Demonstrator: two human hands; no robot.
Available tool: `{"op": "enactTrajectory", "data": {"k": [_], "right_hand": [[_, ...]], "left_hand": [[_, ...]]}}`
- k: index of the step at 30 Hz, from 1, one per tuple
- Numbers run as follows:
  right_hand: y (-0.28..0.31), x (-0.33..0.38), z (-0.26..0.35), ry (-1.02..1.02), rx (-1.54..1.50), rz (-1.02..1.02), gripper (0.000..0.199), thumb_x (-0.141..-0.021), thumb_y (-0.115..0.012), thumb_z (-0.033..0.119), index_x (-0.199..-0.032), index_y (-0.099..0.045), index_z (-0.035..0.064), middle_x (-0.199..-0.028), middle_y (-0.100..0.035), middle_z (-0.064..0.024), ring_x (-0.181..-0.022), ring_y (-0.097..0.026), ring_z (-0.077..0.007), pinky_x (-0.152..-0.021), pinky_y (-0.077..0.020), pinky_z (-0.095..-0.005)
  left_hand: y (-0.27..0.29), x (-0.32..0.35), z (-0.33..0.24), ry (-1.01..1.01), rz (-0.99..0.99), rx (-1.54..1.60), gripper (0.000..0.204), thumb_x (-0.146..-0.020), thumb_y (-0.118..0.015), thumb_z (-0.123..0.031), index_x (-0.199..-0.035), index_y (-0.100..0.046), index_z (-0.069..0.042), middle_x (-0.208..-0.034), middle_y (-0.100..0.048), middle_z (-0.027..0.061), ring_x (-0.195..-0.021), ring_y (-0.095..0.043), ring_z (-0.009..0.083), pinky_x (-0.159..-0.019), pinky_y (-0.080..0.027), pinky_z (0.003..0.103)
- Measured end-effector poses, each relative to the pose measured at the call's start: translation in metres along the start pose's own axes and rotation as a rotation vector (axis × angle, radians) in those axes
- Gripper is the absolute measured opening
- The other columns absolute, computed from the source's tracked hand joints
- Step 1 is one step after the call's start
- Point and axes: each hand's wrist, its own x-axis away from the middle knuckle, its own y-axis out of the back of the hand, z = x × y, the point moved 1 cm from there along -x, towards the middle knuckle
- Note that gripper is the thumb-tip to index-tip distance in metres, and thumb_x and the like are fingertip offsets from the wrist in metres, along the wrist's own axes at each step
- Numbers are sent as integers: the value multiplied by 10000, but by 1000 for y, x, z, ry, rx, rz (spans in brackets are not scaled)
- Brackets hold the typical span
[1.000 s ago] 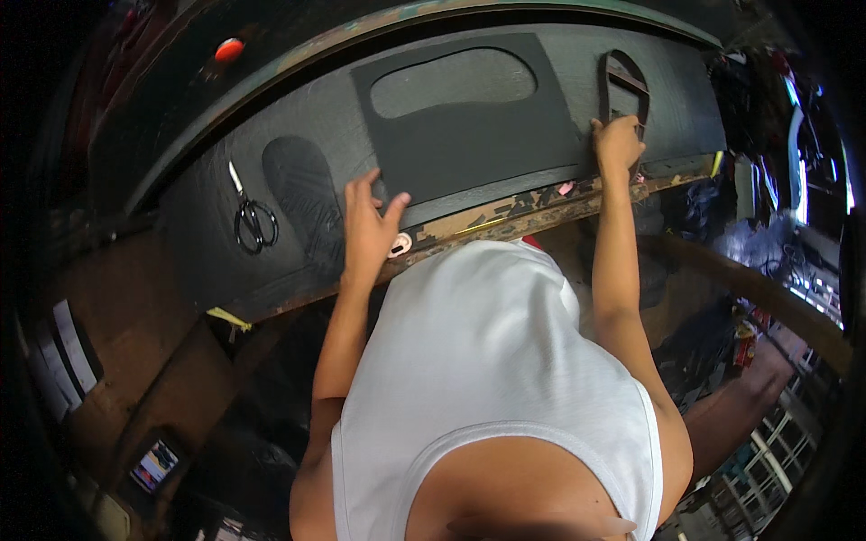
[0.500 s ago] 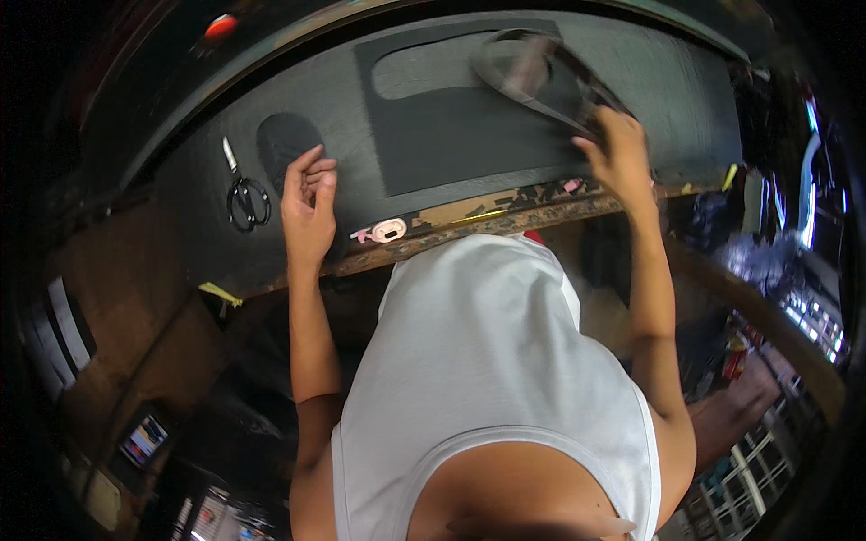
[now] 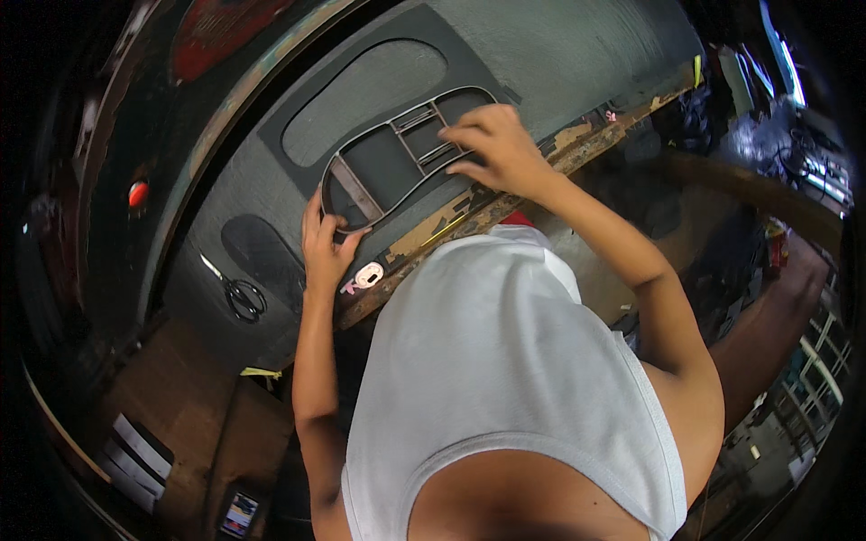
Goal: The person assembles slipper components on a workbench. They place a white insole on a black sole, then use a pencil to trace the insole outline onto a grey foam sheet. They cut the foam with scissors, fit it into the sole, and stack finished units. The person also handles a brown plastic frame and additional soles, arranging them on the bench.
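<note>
Here, both hands' curled fingers [image 3: 469, 135] grip the frame [image 3: 401, 158] — flat on felt.

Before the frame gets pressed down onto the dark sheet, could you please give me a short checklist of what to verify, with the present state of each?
1. Left hand on the near left end of the frame: ok.
2. Right hand on the frame's right end: ok.
3. Frame lies over the dark sheet, below its oval cutout: ok.
4. Frame lined up with the sheet's edges: cannot tell.
5. Scissors lie left of the frame, apart from it: ok.
6. Small pink and white thing on the table edge is off the sheet: ok.
</note>
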Motion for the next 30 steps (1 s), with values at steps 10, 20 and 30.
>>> {"op": "enactTrajectory", "data": {"k": [10,20,30], "right_hand": [[-15,48,-22,-688,139,-166,1172,-486,-900,589,-1493,-506,136,-1092,-508,-82,-1031,-494,-264,-936,-356,-411],[-24,51,-27,-669,107,-280,1051,-459,-918,555,-1388,-616,171,-1016,-488,-52,-994,-496,-240,-902,-346,-387],[-24,52,-26,-704,101,-262,1057,-451,-925,552,-1388,-618,172,-1049,-515,-59,-999,-499,-236,-901,-351,-381]], "left_hand": [[-7,4,10,-80,9,-100,428,-637,-930,-181,-817,-562,-57,-1437,-513,286,-1237,-541,449,-1012,-435,504],[-10,10,15,-68,10,-103,421,-641,-915,-138,-833,-546,-69,-1449,-489,299,-1230,-529,440,-991,-429,514],[-11,16,19,-36,25,-97,394,-684,-885,-113,-835,-525,-57,-1464,-467,307,-1228,-532,454,-996,-433,520]]}}
